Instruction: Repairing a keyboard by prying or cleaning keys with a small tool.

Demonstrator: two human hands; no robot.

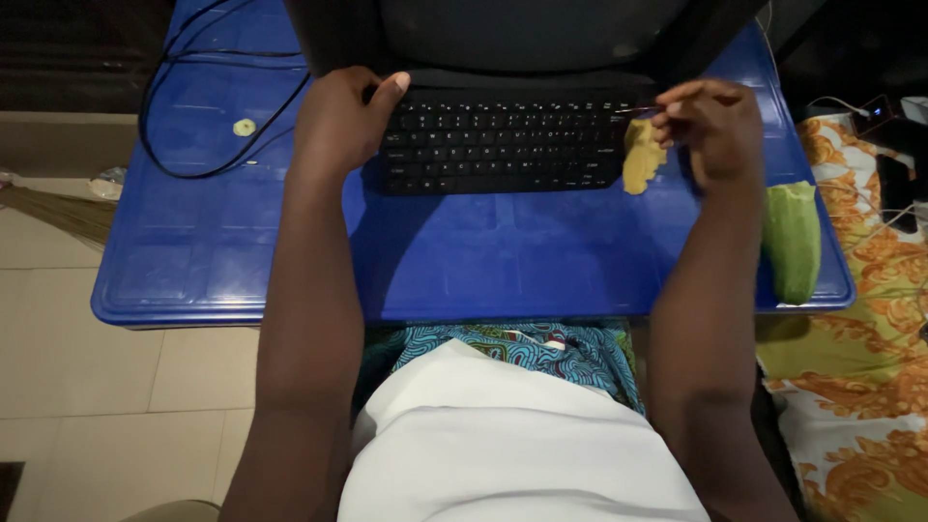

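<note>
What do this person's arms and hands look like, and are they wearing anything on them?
Both arms are bare to the frame's bottom edge: no sleeves, gloves, watch or bracelets. No rings show on the left hand or right hand. Fingernails look short and unpainted.

I see a green pouch [793, 240] at the blue table's [193, 271] right edge, black cable [159, 92] far left, perhaps a broom [58, 213] beyond.

Single head-mounted view, looking steeply down from above the person's lap and facing forward across the blue table [483, 261]. Close range: both forearms fill the lower frame, the keyboard [498, 145] lies between the left hand [338, 121] and right hand [715, 126].
</note>
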